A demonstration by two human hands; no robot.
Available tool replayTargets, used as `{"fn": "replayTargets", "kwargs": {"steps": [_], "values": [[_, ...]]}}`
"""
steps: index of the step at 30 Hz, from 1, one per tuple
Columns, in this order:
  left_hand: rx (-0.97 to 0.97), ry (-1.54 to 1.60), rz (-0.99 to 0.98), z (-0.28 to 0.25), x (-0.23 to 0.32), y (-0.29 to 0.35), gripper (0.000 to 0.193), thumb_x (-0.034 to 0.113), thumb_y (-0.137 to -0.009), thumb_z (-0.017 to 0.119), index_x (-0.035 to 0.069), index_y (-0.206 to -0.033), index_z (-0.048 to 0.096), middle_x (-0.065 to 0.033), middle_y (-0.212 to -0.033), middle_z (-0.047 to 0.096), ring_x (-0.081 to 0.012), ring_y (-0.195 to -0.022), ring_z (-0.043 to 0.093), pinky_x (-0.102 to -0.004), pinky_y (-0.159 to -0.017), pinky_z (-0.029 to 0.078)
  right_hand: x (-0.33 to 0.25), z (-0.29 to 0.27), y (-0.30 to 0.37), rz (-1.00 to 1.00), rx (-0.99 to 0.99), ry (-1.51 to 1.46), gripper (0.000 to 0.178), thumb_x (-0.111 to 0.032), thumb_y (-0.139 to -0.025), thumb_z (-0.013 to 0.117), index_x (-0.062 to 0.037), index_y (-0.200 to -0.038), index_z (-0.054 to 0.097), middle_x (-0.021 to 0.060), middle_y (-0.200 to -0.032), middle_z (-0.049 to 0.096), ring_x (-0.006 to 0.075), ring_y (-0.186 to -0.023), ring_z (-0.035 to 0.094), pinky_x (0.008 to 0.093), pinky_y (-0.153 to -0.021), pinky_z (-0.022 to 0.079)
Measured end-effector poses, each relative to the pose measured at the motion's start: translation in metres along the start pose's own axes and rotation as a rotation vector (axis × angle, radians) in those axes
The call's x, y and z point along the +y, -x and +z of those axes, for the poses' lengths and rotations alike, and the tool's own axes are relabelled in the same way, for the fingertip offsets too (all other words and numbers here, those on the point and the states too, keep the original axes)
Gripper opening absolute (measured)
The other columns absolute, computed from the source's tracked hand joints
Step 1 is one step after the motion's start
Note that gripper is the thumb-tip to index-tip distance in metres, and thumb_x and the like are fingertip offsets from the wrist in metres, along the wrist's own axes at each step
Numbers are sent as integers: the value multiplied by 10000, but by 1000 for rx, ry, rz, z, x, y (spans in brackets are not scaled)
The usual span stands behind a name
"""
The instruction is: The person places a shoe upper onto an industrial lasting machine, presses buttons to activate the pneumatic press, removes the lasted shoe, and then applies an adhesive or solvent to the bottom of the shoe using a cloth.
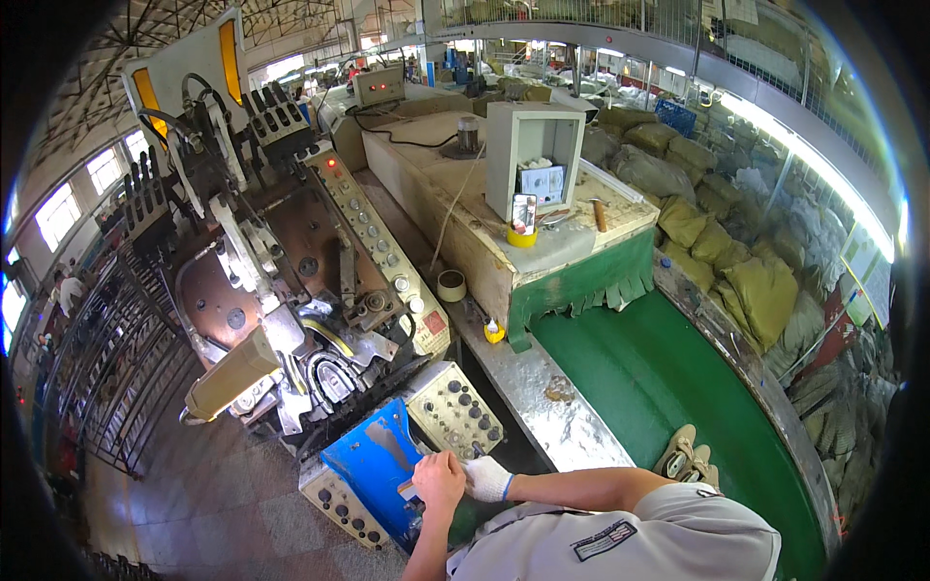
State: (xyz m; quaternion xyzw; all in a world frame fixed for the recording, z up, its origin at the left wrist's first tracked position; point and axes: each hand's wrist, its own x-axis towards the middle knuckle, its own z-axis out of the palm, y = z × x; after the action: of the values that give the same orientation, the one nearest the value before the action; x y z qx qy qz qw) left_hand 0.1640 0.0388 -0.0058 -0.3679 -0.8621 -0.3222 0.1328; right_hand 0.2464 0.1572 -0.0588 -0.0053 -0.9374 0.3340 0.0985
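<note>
My bare left hand (441, 479) is closed in front of the blue panel (373, 465) at the machine's near end. What it grips, if anything, is hidden. My right hand (487, 479), in a white knitted glove, comes in from the right and meets the left; its fingers are partly covered. Close by are a control box with black knobs (453, 412) and a second knobbed box (341, 508). Above the panel, the large machine (310, 261) shows a bright metal U-shaped part (332, 376) and dark finger-like clamps (281, 116).
A worn bench (426, 160) with green cloth carries a grey open box (528, 155), a phone (523, 213) in a yellow holder and a hammer (600, 215). Stuffed sacks (760, 295) are piled right. Black metal racks (107, 358) stand left. Shoes (683, 455) rest on the green floor (668, 378).
</note>
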Motion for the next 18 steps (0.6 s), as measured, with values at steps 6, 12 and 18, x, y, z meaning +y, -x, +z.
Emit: {"fn": "replayTargets", "kwargs": {"steps": [6,12,18], "values": [[22,11,30,7,-6,3,134,154,-868,661,88,-752,679,-114,-762,720,-316,-766,683,-454,-740,516,-2,-1,2,39,-30,40,310,-277,-911,617,-71,-1143,622,237,-872,712,476,-788,678,564,-685,540],[53,37,47,6,-6,5,136,152,-870,667,74,-762,692,-118,-784,721,-326,-774,683,-461,-711,514,5,8,5,-26,85,40,268,-291,-921,610,-75,-1074,648,228,-846,711,466,-771,681,564,-664,533],[63,26,47,3,-6,4,152,168,-879,661,79,-760,691,-119,-765,719,-318,-769,689,-459,-724,518,6,7,0,14,-10,91,264,-308,-942,592,-69,-1037,656,221,-817,709,460,-747,681,562,-656,535]]}}
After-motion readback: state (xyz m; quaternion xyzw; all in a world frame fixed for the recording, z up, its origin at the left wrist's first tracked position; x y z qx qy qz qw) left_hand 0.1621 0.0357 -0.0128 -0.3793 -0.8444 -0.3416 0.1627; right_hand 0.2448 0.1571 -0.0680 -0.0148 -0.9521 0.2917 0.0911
